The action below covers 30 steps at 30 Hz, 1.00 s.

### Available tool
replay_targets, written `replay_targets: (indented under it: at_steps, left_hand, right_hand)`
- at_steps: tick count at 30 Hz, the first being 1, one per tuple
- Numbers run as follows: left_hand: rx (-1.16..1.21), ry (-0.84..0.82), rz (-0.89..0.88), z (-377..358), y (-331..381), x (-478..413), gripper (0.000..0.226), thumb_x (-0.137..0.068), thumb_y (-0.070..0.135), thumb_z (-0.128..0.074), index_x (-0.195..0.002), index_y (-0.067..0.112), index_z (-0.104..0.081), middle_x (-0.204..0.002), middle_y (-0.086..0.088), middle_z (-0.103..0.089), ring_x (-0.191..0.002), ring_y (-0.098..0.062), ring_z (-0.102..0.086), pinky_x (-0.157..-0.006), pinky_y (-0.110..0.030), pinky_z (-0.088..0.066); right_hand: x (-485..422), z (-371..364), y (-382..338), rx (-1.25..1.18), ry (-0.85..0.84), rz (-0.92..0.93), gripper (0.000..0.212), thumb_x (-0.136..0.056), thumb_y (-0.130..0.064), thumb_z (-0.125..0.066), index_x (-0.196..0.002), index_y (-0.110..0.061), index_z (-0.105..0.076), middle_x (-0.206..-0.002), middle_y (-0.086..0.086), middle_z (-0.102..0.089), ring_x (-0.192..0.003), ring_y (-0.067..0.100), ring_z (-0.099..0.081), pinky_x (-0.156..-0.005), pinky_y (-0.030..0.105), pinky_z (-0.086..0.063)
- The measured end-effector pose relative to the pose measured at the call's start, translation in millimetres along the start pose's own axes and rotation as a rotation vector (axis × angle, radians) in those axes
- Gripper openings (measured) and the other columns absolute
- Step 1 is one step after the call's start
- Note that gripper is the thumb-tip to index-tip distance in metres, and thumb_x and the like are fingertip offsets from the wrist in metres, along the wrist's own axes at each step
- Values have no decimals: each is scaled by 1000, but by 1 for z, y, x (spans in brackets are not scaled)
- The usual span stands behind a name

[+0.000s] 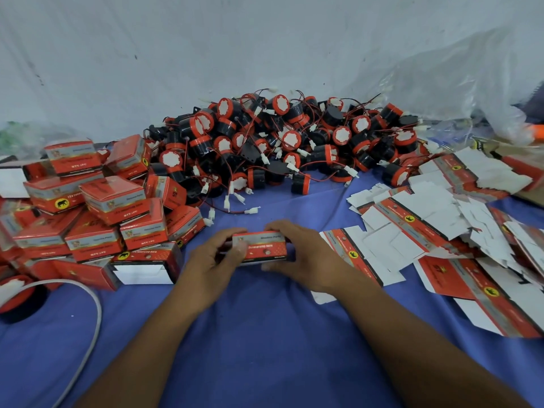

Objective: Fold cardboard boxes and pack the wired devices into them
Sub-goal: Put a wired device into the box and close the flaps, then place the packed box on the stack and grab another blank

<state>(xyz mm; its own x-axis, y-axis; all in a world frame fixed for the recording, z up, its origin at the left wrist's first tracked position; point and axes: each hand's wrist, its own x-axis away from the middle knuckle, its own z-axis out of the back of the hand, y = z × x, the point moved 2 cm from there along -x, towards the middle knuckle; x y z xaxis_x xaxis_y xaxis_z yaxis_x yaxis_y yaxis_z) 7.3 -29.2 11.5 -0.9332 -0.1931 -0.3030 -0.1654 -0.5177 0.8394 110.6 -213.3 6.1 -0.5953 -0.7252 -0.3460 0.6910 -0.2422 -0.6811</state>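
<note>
A small red and grey cardboard box (263, 246) sits between both hands at the middle of the blue cloth. My left hand (213, 262) grips its left end, thumb on the front face. My right hand (303, 254) curls over its top and right end. Behind them lies a big heap of black and red wired devices (282, 142) with white connectors. Several flat unfolded box blanks (426, 228) spread out to the right. A pile of folded red boxes (97, 207) stands at the left.
An open box (147, 267) lies on its side at the left front. A single red and black device (17, 295) and a white cable (94, 313) lie near the left edge. A clear plastic bag (459, 83) rises at the back right against the white wall.
</note>
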Motion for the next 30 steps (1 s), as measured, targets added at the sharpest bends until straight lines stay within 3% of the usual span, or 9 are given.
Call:
replay_targets:
  at_steps: [4,10,14,18,22,24,26,28,30]
  left_hand:
    - [-64,-82,-40,-4,-2,1,53,-78,41,-73,-126,25,-58,-116,23,-65,-113,6,-57,-91,-7,-42]
    - [-23,25,-12,-4,-2,-1,34,-88,40,-66,-120,36,-56,-112,32,-62,-109,10,-57,-83,-4,-42]
    - [14,209,109,1,-12,-5,30,-97,26,-61,-123,35,-51,-112,29,-59,-102,22,-51,-81,-3,-43]
    - [-141,180,79,0,-15,-6,7,-97,18,-59,-98,18,-66,-93,11,-66,-90,-1,-60,-75,-13,-48]
    - [-203,152,27,-4,-15,-4,16,-97,10,-58,-85,3,-66,-80,-8,-67,-76,-19,-60,-71,-34,-46]
    - [-179,175,39,-2,-15,-5,17,-95,9,-60,-80,3,-65,-72,-4,-64,-66,-8,-56,-64,-28,-44]
    - [-183,157,70,-1,-16,-6,21,-93,11,-62,-74,18,-62,-67,9,-59,-64,4,-54,-61,-13,-41]
    - [-210,143,85,0,-15,-6,28,-93,13,-63,-73,31,-56,-67,13,-57,-67,12,-54,-63,-7,-42]
    - [-163,152,70,1,-16,-4,24,-94,12,-62,-73,24,-60,-68,6,-61,-65,4,-56,-64,-17,-47]
  right_hand:
    - [2,2,0,-140,27,-51,46,-79,-18,-85,-116,-26,-59,-107,-12,-68,-100,2,-64,-83,12,-49]
    - [-2,-1,-5,-230,-6,-134,51,-84,-27,-81,-124,-31,-49,-112,-17,-64,-104,3,-63,-86,21,-54]
    - [-11,0,-4,-227,234,-329,46,-84,-43,-78,-119,-26,-53,-111,-6,-66,-101,13,-66,-88,40,-57]
    - [-29,-4,-18,-229,418,-402,41,-87,-44,-74,-116,-25,-51,-102,-3,-65,-89,26,-68,-82,51,-56]
    - [-77,-22,-57,-461,366,-272,47,-91,-18,-74,-129,-24,-48,-111,-13,-59,-103,23,-65,-88,44,-56]
    - [-110,-32,-90,-593,229,-122,62,-94,-13,-71,-147,-23,-40,-131,-12,-56,-111,9,-63,-95,30,-53]
    - [-137,-41,-119,-659,88,-12,72,-97,-13,-66,-156,-27,-27,-156,-4,-39,-125,7,-57,-102,30,-51]
    - [-148,-44,-131,-546,67,-10,67,-98,-19,-64,-155,-30,-30,-162,-6,-29,-137,15,-48,-108,41,-48]
    - [-140,-39,-119,-316,104,-58,54,-100,-25,-62,-150,-24,-41,-156,-3,-40,-133,16,-51,-108,40,-47]
